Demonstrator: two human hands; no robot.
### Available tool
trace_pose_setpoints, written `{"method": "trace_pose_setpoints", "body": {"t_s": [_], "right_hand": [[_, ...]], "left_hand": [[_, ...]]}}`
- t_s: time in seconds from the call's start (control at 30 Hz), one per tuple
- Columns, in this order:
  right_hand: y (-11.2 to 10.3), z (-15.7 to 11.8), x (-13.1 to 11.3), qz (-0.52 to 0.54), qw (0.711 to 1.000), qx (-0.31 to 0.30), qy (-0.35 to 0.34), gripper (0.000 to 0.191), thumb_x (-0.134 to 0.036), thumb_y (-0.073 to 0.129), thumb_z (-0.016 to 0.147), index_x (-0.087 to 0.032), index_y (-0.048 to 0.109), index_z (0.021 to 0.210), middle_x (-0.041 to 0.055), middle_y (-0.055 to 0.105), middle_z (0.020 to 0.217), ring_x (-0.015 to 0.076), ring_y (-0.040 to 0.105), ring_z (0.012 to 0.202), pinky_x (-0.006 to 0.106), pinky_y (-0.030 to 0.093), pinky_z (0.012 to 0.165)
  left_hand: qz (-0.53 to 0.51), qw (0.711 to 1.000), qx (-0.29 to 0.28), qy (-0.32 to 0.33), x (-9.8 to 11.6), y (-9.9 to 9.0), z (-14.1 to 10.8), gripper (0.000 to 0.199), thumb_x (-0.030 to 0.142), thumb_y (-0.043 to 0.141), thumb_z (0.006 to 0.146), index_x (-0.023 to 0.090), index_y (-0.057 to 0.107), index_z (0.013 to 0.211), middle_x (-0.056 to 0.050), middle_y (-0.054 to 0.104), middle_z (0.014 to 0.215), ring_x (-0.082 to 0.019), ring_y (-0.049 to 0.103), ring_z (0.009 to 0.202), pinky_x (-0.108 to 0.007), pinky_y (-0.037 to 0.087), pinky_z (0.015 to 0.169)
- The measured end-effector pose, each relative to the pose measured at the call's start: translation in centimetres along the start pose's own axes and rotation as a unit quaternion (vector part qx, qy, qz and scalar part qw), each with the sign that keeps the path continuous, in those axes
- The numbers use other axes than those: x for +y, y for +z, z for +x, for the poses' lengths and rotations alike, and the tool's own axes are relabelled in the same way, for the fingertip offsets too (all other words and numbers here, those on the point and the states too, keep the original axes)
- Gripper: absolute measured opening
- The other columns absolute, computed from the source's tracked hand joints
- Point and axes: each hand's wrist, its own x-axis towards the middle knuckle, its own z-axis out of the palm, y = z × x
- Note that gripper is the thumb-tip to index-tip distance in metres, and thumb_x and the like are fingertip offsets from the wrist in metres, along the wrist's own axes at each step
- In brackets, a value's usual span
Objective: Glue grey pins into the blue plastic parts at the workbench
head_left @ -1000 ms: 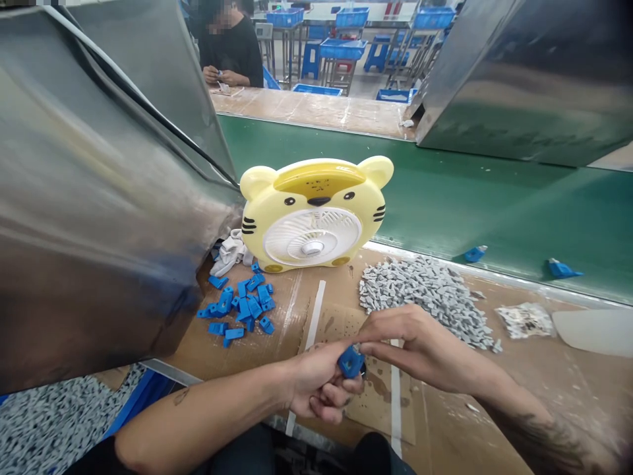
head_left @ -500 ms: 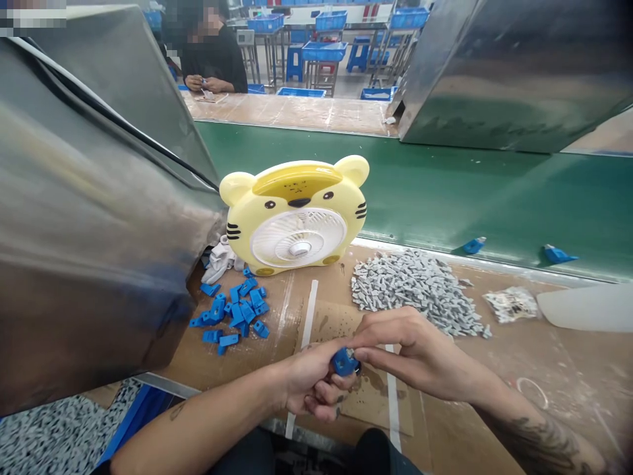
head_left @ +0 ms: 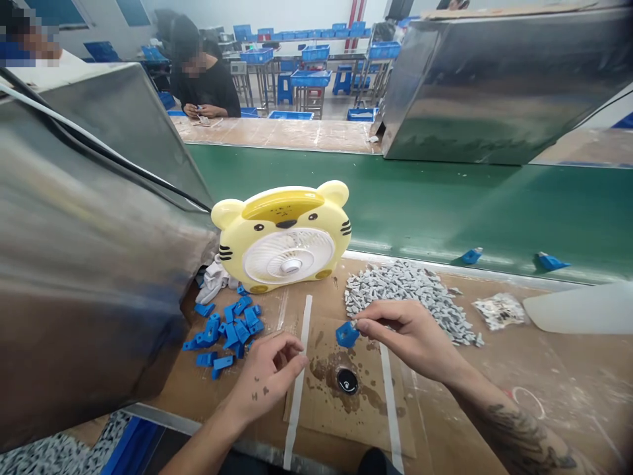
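My right hand [head_left: 410,333] pinches a small blue plastic part [head_left: 347,334] by its light grey tip, holding it above a stained cardboard sheet [head_left: 326,422]. Below that part, a round black cap-like piece [head_left: 347,381] with a white mark rests on the cardboard. My left hand [head_left: 271,373] hovers at the sheet's left edge, its fingers loosely bent and apart from the thumb, with nothing visible in it. Just beyond it lies a scattered group of blue plastic parts [head_left: 242,330]. A heap of small grey pieces [head_left: 400,287] spreads behind my right hand.
A yellow animal-faced fan [head_left: 284,204] stands behind the blue parts. Metal housings [head_left: 99,251] rise at left and far right. Two blue parts [head_left: 551,262] sit on the green belt [head_left: 395,198]. A clear bag [head_left: 500,311] lies at right. Across the belt, a person [head_left: 212,86] handles something small.
My left hand has let go of the blue part and moved left. My right hand now holds the part alone. The black round piece is now visible on the cardboard. The camera view has tilted upward.
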Motion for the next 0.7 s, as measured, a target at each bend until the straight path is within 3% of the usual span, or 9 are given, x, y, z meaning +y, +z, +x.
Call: {"method": "trace_pose_setpoints", "body": {"t_s": [0.07,0.13,0.2,0.33,0.43,0.53,0.6,0.7], "right_hand": [[-0.3,0.2,0.3,-0.014,1.000,0.007,0.010,0.025,-0.041,0.064,0.096,-0.023,0.080,0.087,0.0027,0.077,0.081,0.0161,0.069,0.070,0.027,0.053,0.063],[-1.2,1.2,1.1,-0.053,0.998,0.025,0.033,0.030,-0.045,0.062,0.096,-0.022,0.080,0.087,0.0032,0.077,0.080,0.0160,0.068,0.066,0.027,0.053,0.058],[-2.8,3.3,2.6,-0.129,0.987,0.066,0.062,0.033,-0.046,0.060,0.096,-0.022,0.080,0.090,0.0035,0.077,0.080,0.0160,0.066,0.062,0.027,0.051,0.054],[-6.4,10.1,6.6,-0.253,0.952,0.144,0.095,0.024,-0.031,0.060,0.096,-0.020,0.080,0.090,0.0042,0.078,0.085,0.0182,0.069,0.077,0.028,0.052,0.071],[-7.5,14.5,9.3,-0.295,0.938,0.138,0.115,0.020,-0.029,0.063,0.097,-0.017,0.075,0.087,0.0046,0.076,0.088,0.0184,0.069,0.086,0.032,0.054,0.084],[-7.3,16.2,11.1,-0.319,0.931,0.118,0.134,0.023,-0.036,0.064,0.100,-0.015,0.070,0.095,0.0042,0.072,0.097,0.0178,0.068,0.088,0.038,0.056,0.086],[-7.3,16.1,11.9,-0.328,0.928,0.110,0.139,0.024,-0.038,0.062,0.101,-0.015,0.069,0.098,0.0046,0.071,0.101,0.0180,0.068,0.090,0.038,0.057,0.087],[-7.9,14.8,12.1,-0.338,0.925,0.108,0.138,0.028,-0.041,0.059,0.102,-0.015,0.070,0.101,0.0048,0.071,0.102,0.0196,0.068,0.093,0.039,0.056,0.088]], "left_hand": [[0.092,0.995,0.014,0.047,-0.6,-0.2,-0.3,0.017,0.029,0.055,0.097,0.019,0.066,0.088,-0.003,0.066,0.087,-0.017,0.062,0.081,-0.026,0.047,0.074],[0.222,0.971,0.031,0.080,-1.6,-0.8,-0.8,0.021,0.027,0.048,0.100,0.020,0.066,0.095,-0.007,0.067,0.100,-0.022,0.065,0.093,-0.032,0.050,0.082],[0.353,0.934,0.026,0.056,-2.6,-1.7,-1.2,0.024,0.024,0.043,0.100,0.021,0.066,0.106,-0.011,0.065,0.114,-0.026,0.067,0.096,-0.037,0.053,0.081],[0.501,0.861,-0.084,-0.026,-4.0,-3.0,-1.7,0.034,0.010,0.044,0.094,0.019,0.065,0.118,-0.017,0.055,0.136,-0.031,0.070,0.099,-0.041,0.058,0.077],[0.542,0.828,-0.139,-0.026,-4.7,-3.1,-1.7,0.050,-0.005,0.039,0.084,0.018,0.064,0.121,-0.018,0.053,0.140,-0.033,0.066,0.113,-0.042,0.057,0.085],[0.508,0.848,-0.150,0.017,-5.7,-2.8,-2.0,0.047,-0.004,0.035,0.087,0.019,0.065,0.117,-0.016,0.059,0.129,-0.028,0.068,0.104,-0.039,0.057,0.084],[0.459,0.876,-0.135,0.061,-6.6,-2.4,-2.3,0.037,0.004,0.037,0.093,0.019,0.065,0.111,-0.013,0.062,0.120,-0.024,0.069,0.095,-0.034,0.057,0.081],[0.397,0.906,-0.095,0.110,-8.3,-1.7,-2.8,0.033,0.007,0.042,0.091,0.021,0.066,0.109,-0.011,0.063,0.117,-0.023,0.069,0.093,-0.030,0.056,0.080]]}}
